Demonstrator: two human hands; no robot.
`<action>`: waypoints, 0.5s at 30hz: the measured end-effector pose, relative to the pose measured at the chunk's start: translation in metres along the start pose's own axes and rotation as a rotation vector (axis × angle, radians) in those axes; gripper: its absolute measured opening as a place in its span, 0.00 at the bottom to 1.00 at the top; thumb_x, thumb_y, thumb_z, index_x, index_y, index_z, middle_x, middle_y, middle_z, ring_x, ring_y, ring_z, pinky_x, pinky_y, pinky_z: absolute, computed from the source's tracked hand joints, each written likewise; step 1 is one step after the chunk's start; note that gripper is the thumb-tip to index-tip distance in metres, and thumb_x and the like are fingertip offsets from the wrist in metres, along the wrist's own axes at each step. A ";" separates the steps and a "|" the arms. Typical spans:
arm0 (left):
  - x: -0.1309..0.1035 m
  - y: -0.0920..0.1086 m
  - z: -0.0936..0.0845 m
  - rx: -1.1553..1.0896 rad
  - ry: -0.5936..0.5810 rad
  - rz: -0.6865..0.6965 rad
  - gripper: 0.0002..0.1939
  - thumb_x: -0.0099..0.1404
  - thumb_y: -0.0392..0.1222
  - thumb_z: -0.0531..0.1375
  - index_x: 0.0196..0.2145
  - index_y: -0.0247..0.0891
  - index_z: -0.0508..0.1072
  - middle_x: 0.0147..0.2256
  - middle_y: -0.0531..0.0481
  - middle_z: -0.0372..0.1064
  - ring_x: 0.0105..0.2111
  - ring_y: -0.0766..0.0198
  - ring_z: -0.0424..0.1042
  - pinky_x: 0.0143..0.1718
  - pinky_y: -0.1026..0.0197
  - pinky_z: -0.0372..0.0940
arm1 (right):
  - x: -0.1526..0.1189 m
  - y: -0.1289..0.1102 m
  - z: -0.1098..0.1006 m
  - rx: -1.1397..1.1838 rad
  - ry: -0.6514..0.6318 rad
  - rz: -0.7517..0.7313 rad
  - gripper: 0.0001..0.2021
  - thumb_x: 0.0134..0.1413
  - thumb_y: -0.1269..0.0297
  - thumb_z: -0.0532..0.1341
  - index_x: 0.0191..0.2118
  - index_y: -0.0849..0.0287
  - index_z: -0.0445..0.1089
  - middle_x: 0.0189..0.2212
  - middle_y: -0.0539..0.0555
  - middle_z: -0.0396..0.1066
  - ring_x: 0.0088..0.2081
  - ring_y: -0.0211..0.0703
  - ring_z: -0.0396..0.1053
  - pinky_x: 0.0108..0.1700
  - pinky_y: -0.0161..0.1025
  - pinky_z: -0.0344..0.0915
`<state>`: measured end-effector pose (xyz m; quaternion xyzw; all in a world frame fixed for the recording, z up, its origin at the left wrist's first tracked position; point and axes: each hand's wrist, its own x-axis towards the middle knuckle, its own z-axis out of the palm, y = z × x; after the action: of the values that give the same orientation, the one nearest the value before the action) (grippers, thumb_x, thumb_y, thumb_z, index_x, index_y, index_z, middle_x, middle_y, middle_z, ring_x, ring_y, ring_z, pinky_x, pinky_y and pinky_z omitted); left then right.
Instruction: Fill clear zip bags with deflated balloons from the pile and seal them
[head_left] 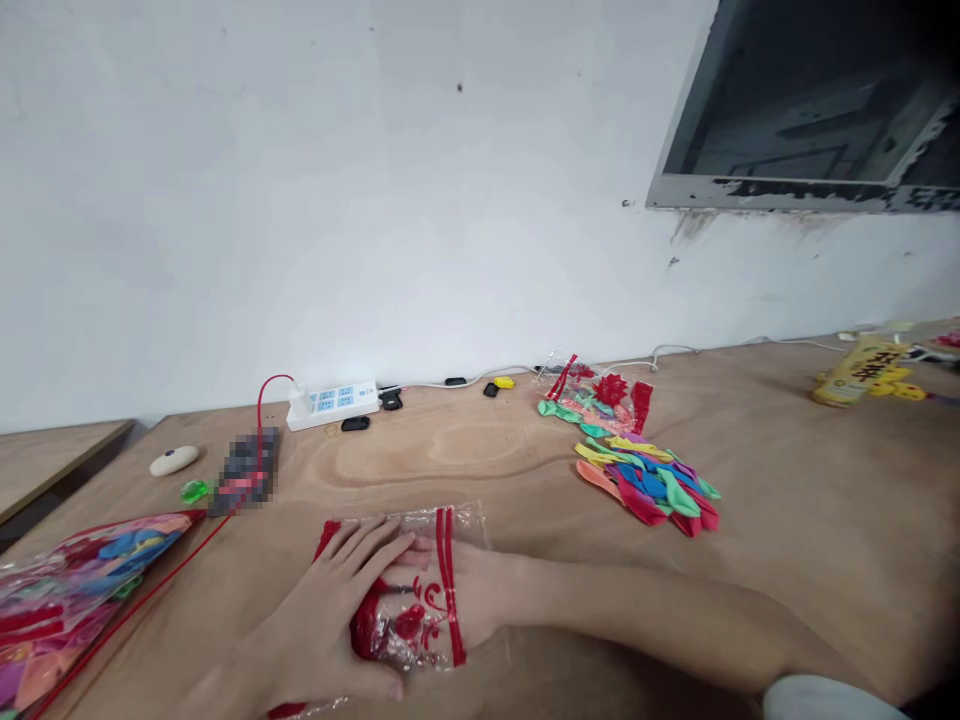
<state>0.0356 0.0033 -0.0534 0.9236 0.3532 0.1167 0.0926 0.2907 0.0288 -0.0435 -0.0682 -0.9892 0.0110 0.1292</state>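
A clear plastic bag (411, 625) with red printing and a double red stripe lies at the front of the wooden table. My right hand (474, 588) reaches into the bag from the right, lying flat, with its fingers showing through the film and partly covered. Across the bag's left part rests my left hand (330, 605), palm down, fingers stretched out and thumb apart. It presses on the plastic without gripping it. To the right of the bag lies a pile of colourful uninflated balloons (652, 480).
Behind the pile is another red-printed bag (600, 385) with balloons. A full balloon bag (82, 580) sits at left, crossed by a red cable (142, 590). Along the wall are a white power strip (336, 403) and small black items. A yellow cup (859, 372) leans at far right.
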 end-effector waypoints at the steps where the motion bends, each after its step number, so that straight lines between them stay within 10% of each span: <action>1: -0.001 -0.001 0.002 0.007 0.020 -0.013 0.68 0.50 0.77 0.71 0.77 0.54 0.45 0.75 0.42 0.48 0.72 0.31 0.54 0.71 0.28 0.53 | -0.009 0.003 -0.004 0.005 0.016 0.005 0.18 0.73 0.54 0.58 0.59 0.58 0.72 0.62 0.60 0.70 0.66 0.51 0.64 0.70 0.50 0.61; 7: -0.004 -0.004 0.005 0.032 0.012 -0.078 0.63 0.55 0.78 0.68 0.77 0.57 0.44 0.76 0.45 0.44 0.73 0.32 0.50 0.71 0.24 0.50 | -0.135 0.052 -0.057 -0.167 0.211 0.552 0.20 0.74 0.63 0.51 0.65 0.53 0.69 0.63 0.58 0.71 0.64 0.49 0.68 0.66 0.52 0.65; 12: -0.004 -0.004 0.004 0.026 -0.012 -0.084 0.60 0.58 0.77 0.67 0.77 0.57 0.45 0.77 0.45 0.43 0.74 0.32 0.48 0.71 0.22 0.47 | -0.291 0.086 -0.085 -0.327 0.187 1.359 0.32 0.71 0.41 0.50 0.70 0.55 0.64 0.72 0.67 0.56 0.72 0.71 0.54 0.69 0.72 0.56; 15: -0.004 -0.006 0.006 0.024 -0.007 -0.084 0.59 0.58 0.76 0.67 0.77 0.57 0.47 0.76 0.45 0.44 0.74 0.31 0.48 0.71 0.21 0.47 | -0.351 0.080 -0.075 -0.174 0.112 1.503 0.37 0.70 0.36 0.45 0.72 0.55 0.61 0.72 0.66 0.56 0.71 0.67 0.58 0.70 0.68 0.56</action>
<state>0.0306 0.0043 -0.0613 0.9094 0.3928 0.1051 0.0874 0.6561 0.0596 -0.0635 -0.7345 -0.6657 0.0144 0.1312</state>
